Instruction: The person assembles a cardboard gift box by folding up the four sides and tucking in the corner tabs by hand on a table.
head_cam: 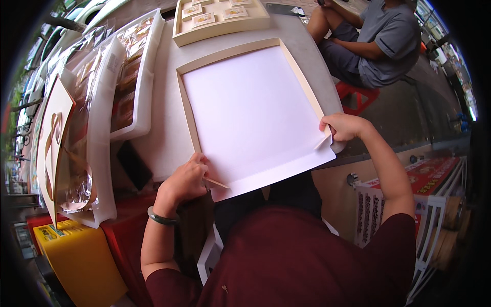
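Note:
A shallow paperboard box [249, 107] with a white floor and cream side walls lies on the table before me. Three of its walls stand up, while the near flap [276, 173] lies flat and reaches past the table's front edge. My left hand [188, 174] grips the near left corner, its fingers over the wall beside a small folded tab [217, 182]. At the near right corner, my right hand [345, 127] pinches the wall end between thumb and fingers. Another small tab [321, 142] sticks inward there.
Beyond stands a cream box [222, 32] holding several small decorated packets. White plastic bins [147, 76] of wrapped goods line the left, with a ribboned board [57, 142] leaning there. A dark phone-like object [134, 165] lies nearer. A seated person [383, 46] is at the right.

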